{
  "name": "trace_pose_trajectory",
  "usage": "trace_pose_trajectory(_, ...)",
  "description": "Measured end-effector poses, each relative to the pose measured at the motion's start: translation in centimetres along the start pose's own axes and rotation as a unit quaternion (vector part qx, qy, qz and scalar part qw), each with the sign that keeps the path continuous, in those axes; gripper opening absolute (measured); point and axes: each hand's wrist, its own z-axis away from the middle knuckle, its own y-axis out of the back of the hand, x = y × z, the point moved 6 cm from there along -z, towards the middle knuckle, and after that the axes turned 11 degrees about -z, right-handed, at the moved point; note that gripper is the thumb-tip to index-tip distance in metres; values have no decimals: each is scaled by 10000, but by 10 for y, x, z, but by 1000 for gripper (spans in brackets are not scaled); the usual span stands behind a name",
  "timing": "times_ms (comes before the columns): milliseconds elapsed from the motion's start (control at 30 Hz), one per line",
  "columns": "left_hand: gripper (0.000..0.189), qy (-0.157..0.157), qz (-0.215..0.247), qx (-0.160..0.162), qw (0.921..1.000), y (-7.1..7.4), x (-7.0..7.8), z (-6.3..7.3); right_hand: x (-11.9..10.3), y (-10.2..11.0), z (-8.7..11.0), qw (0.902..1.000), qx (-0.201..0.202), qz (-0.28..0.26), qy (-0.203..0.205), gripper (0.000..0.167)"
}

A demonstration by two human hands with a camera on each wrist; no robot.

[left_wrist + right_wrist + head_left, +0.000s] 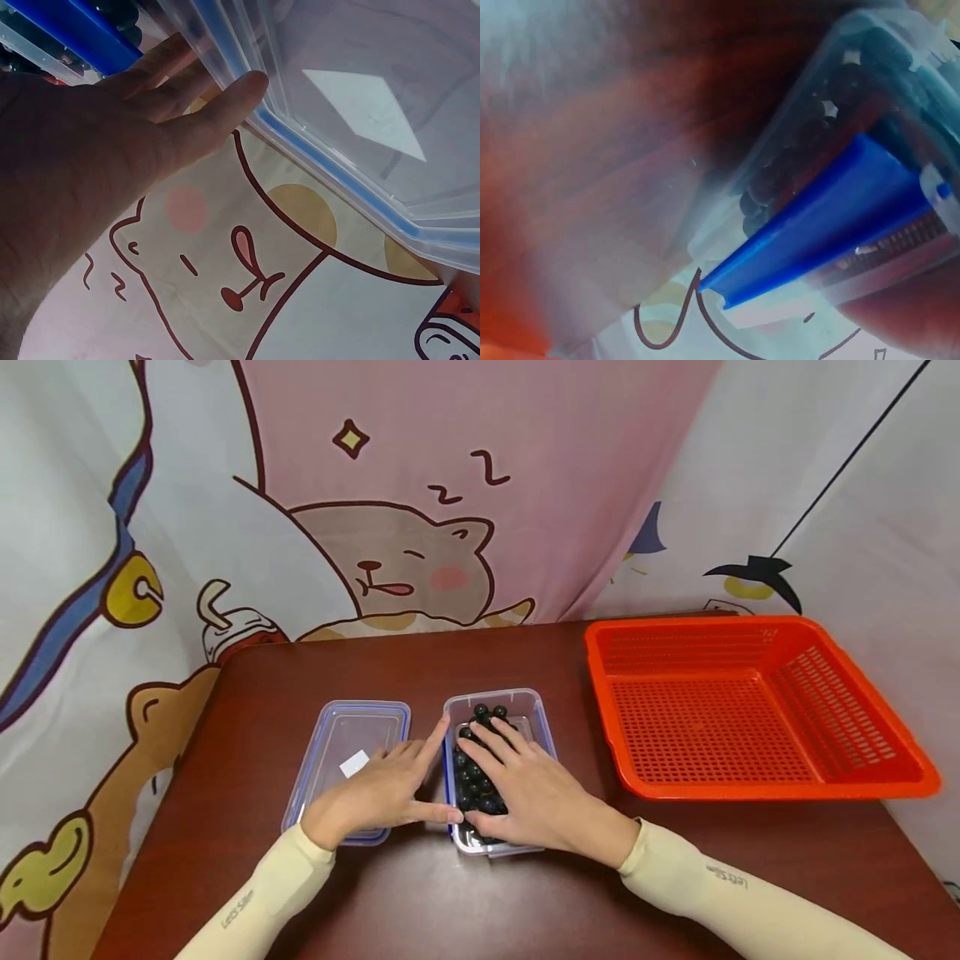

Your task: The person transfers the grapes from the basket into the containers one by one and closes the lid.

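Note:
A clear plastic storage box (529,697) holds many glossy, dark, grape-like balls (467,783). My right hand (532,793) lies over the balls from the right, its fingers spread and fairly straight, hiding part of the heap. On the other side, my left hand (390,787) is spread too, index fingertip and thumb tip right at the box's left rim. Its wrist and palm overlap the clear lid (378,727), which lies to the left with a blue seal and a white label (355,763). A blue locking flap (825,217) shows along the box in the right wrist view.
A large red-orange plastic basket (622,752) with a perforated floor stands right of the box. All of it rests on a dark red-brown table (517,652). Behind hangs a printed curtain (585,452) with cartoon animals.

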Motion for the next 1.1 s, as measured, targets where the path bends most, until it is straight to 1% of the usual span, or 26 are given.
trace_pose_trajectory(167, 127, 33, -93, 95, 9999, 1, -4, 4, -2, -4, -2, 10000, 63, 0, -23, 91)
trace_pose_trajectory(367, 127, -55, -22, 11, 10000, -3, -2, 4, -1, -5, 6, 9997, 208, -95, -49, 88)
trace_pose_trajectory(433, 127, -86, -29, 63, 9999, -3, -1, 5, -2, -3, 9, 9992, 328, -225, -26, 88)
trace_pose_trajectory(533, 126, -146, -126, 206, 9996, -1, 1, 6, -2, 4, 13, 9967, 515, -629, -29, 89)
trace_pose_trajectory(600, 124, -192, -198, 326, 9991, 0, 2, 7, 0, 9, 15, 9931, 623, -982, -131, 91)
trace_pose_trajectory(667, 122, -247, -306, 440, 9983, 1, 3, 9, 3, 14, 17, 9876, 686, -1375, -329, 90)
trace_pose_trajectory(800, 116, -299, -438, 715, 9960, 5, 3, 12, 11, 23, 24, 9720, 737, -2062, -854, 85)
trace_pose_trajectory(867, 112, -255, -460, 867, 9948, 8, 0, 14, 13, 28, 26, 9643, 766, -2332, -992, 81)
trace_pose_trajectory(933, 107, -219, -417, 1041, 9935, 12, -4, 18, 13, 33, 26, 9589, 807, -2527, -1006, 77)
trace_pose_trajectory(1100, 93, -155, -285, 1327, 9906, 22, -17, 31, 13, 45, 22, 9540, 878, -2769, -738, 72)
